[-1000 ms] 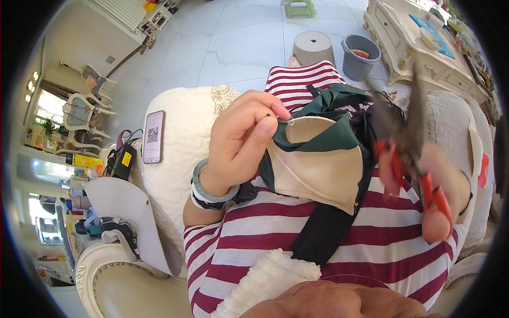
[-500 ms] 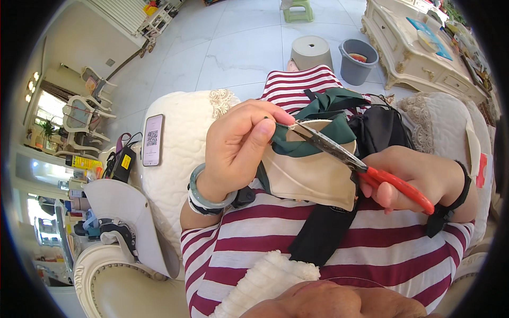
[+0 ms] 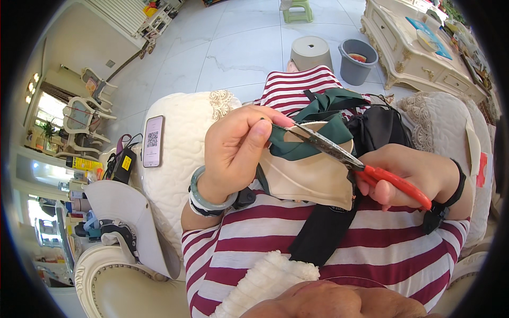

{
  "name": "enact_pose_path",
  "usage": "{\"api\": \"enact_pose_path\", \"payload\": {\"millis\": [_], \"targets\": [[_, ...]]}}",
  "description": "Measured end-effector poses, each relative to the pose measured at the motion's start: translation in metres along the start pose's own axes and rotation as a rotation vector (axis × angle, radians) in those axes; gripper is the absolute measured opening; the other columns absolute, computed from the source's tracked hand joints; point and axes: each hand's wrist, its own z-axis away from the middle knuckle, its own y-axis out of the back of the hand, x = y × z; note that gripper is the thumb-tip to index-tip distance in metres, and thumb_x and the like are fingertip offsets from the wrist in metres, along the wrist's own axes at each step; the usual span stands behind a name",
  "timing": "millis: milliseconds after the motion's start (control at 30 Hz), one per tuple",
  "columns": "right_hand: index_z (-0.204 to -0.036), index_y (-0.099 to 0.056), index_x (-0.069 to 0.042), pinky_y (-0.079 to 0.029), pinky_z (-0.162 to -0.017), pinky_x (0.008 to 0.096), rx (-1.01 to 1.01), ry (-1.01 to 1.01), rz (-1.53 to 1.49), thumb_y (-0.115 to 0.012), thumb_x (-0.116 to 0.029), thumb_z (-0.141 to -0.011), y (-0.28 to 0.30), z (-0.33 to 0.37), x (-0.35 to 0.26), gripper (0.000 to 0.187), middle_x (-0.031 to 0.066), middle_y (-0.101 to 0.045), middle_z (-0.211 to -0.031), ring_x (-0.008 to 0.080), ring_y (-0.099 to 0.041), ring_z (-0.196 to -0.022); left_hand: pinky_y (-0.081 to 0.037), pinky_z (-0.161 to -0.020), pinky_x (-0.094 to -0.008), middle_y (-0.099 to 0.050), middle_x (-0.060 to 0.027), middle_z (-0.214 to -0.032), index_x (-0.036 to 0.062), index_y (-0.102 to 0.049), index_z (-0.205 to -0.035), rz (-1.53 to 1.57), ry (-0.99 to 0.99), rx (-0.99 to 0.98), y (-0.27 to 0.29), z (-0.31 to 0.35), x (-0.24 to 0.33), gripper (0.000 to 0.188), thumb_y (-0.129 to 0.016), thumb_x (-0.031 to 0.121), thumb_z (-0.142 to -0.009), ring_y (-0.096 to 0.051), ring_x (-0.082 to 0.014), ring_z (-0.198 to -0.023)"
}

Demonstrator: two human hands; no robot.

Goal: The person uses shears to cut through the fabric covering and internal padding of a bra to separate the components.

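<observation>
My left hand pinches the edge of a dark green fabric strip between thumb and forefinger. The strip belongs to a beige moulded cloth piece that looks like a bra cup, lying over my lap. My right hand grips red-handled scissors, its fingers in and around the handles. The blades slant up and left across the piece, their tips close to my left fingertips. Whether the tips touch the cloth I cannot tell. More green strips lie looped beyond the cup.
Black fabric is bunched at the right of the lap. A phone rests on the quilted cream cover at left, near a white visor cap. Ahead on the floor stand a grey bucket and a round stool.
Both hands, with the scissors and the cloth piece, have shifted very slightly left. The grip of each hand stays the same.
</observation>
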Motion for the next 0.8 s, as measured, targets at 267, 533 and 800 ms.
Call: {"api": "enact_pose_path", "payload": {"millis": [267, 533, 800], "targets": [[-0.084, -0.053, -0.001, -0.044, -0.051, 0.0227, 0.044, -0.077, -0.118, -0.049, -0.054, -0.087, -0.005, -0.003, 0.003, 0.054, 0.0021, -0.052, -0.068, 0.0097, -0.053, -0.058, -0.042, -0.062, -0.0209, -0.064, -0.0104, -0.095, -0.0068, -0.06, -0.092, 0.104, -0.025, 0.077, -0.007, 0.002, -0.004, 0.019, -0.043, 0.003, -0.092, -0.051, -0.0075, -0.07], [-0.085, -0.053, 0.0, -0.039, -0.054, 0.0229, 0.07, 0.082, -0.113, -0.053, -0.067, -0.079, -0.012, -0.005, 0.011, 0.067, 0.0009, -0.05, -0.069, 0.0098, -0.045, -0.06, -0.041, -0.064, -0.0236, -0.057, -0.0052, -0.083, -0.0023, -0.06, -0.092, -0.039, 0.193, -0.008, -0.007, 0.003, -0.005, 0.019, -0.066, -0.002, -0.074, -0.052, -0.0111, -0.074], [-0.085, -0.05, 0.0, -0.041, -0.057, 0.022, -0.04, 0.174, -0.276, -0.05, -0.074, -0.076, -0.021, -0.022, 0.026, 0.075, 0.0014, -0.05, -0.072, 0.0088, -0.046, -0.062, -0.039, -0.06, -0.0262, -0.054, -0.0072, -0.074, 0.0007, -0.059, -0.078, -0.191, -0.212, 0.073, -0.006, -0.004, -0.014, 0.013, -0.062, -0.006, -0.068, -0.051, -0.018, -0.066]]}}
